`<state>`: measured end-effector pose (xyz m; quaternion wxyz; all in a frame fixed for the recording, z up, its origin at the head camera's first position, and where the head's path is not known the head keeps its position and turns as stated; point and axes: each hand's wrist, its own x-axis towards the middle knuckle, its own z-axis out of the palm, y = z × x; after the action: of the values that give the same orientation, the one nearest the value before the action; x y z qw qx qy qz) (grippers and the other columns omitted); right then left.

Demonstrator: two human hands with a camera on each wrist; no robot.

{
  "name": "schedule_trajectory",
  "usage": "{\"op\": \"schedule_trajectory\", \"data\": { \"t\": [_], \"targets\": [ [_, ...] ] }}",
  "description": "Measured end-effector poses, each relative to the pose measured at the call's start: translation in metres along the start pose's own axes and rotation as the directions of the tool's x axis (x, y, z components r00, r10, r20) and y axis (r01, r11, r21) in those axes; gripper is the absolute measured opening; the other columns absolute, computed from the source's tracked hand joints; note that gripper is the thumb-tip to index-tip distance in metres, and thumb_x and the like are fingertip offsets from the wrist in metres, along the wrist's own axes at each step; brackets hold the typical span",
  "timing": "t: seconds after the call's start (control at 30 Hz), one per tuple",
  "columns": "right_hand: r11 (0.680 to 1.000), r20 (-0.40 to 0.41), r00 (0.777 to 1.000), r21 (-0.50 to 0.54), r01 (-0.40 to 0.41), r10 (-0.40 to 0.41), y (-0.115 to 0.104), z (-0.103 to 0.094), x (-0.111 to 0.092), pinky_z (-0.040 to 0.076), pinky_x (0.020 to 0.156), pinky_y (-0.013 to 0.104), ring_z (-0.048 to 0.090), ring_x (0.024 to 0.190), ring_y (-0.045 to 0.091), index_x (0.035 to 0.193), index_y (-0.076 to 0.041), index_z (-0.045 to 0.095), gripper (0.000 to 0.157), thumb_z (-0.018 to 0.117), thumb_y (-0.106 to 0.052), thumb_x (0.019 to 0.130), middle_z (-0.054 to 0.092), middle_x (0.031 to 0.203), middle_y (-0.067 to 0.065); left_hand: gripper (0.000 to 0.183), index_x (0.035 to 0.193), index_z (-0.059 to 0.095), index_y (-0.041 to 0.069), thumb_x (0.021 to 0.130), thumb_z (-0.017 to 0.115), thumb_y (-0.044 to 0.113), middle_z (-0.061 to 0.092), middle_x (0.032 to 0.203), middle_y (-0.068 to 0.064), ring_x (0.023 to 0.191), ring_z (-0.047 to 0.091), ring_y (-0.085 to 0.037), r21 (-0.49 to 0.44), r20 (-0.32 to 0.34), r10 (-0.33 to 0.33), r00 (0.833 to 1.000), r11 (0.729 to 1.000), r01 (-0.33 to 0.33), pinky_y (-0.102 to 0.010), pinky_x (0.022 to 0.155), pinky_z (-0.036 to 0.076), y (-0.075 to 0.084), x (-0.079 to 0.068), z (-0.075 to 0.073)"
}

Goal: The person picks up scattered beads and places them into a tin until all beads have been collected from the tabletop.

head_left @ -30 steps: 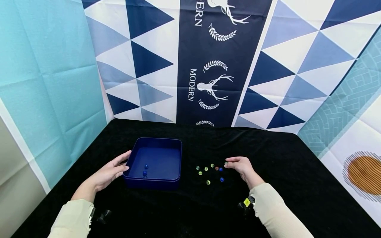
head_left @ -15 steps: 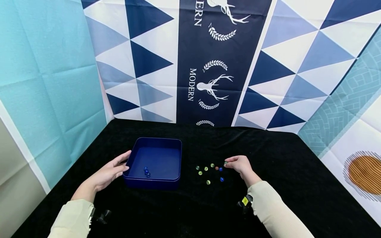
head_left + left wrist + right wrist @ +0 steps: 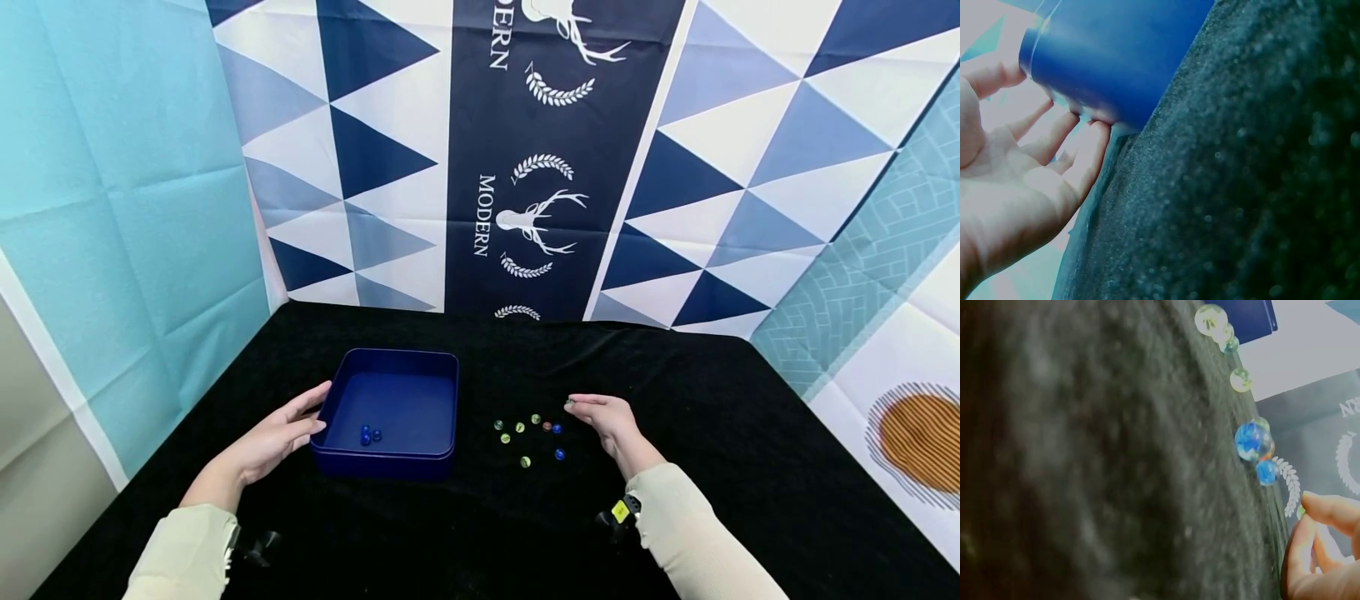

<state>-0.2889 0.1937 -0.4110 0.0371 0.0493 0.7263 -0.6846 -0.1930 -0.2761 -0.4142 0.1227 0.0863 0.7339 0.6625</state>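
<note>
A square dark-blue box (image 3: 393, 400) stands on the black cloth, left of centre, with a few blue marbles (image 3: 366, 439) grouped inside near its front left. My left hand (image 3: 272, 433) rests its fingertips against the box's left side. In the left wrist view those fingers (image 3: 1094, 147) are only slightly bent, and the thumb touches near the rim. To the right, my right hand (image 3: 609, 417) pinches a greenish marble (image 3: 1300, 512) between thumb and index finger, and most of that marble is hidden. Just left of this hand lie a blue marble (image 3: 557, 428) and a reddish-brown marble (image 3: 547, 426).
Several yellow-green marbles (image 3: 520, 427) lie scattered between the box and my right hand. Another blue marble (image 3: 559, 454) sits nearer to me. Behind the black-covered table (image 3: 675, 375) hang patterned cloths (image 3: 525, 208), with a light-blue cloth (image 3: 150, 250) on the left.
Inside the box the blue marbles have rolled into a different grouping. My right hand has lifted slightly with the greenish marble. The left hand has stayed against the box.
</note>
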Motion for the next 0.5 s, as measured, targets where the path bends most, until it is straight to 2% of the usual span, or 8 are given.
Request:
{"op": "schedule_trajectory", "data": {
  "t": [0.13, 0.23, 0.5],
  "targets": [
    [0.997, 0.010, 1.000, 0.071, 0.014, -0.015, -0.002, 0.005, -0.002, 0.049, 0.073, 0.018, 0.064, 0.076, 0.005, 0.108, 0.017, 0.060, 0.030, 0.065, 0.010, 0.079, 0.067, 0.102, 0.013, 0.068, 0.151, 0.007, 0.011, 0.097, 0.048, 0.014, 0.001, 0.153, -0.019, 0.137, 0.005, -0.039, 0.000, -0.001, 0.004, 1.000, 1.000, -0.004, -0.057, 0.106, 0.009, 0.000, 0.000, 0.000],
    [0.995, 0.011, 1.000, 0.100, 0.010, -0.011, -0.005, 0.010, -0.005, 0.049, 0.075, 0.019, 0.064, 0.076, 0.006, 0.110, 0.018, 0.058, 0.032, 0.064, 0.011, 0.079, 0.067, 0.102, 0.013, 0.068, 0.151, 0.007, 0.011, 0.096, 0.048, 0.013, 0.001, 0.153, -0.019, 0.137, 0.005, -0.039, -0.001, -0.003, 0.008, 1.000, 1.000, -0.008, -0.057, 0.106, 0.009, 0.000, 0.000, 0.000],
    [0.994, 0.017, 1.000, 0.105, -0.017, 0.016, -0.012, 0.018, -0.008, 0.047, 0.080, 0.020, 0.063, 0.079, 0.003, 0.112, 0.013, 0.060, 0.033, 0.067, 0.006, 0.080, 0.063, 0.112, 0.014, 0.069, 0.150, 0.007, 0.009, 0.096, 0.049, 0.012, 0.001, 0.153, -0.020, 0.137, 0.005, -0.039, -0.011, -0.009, 0.010, 1.000, 1.000, -0.010, -0.055, 0.106, 0.009, -0.001, 0.000, 0.001]
  ]
}}
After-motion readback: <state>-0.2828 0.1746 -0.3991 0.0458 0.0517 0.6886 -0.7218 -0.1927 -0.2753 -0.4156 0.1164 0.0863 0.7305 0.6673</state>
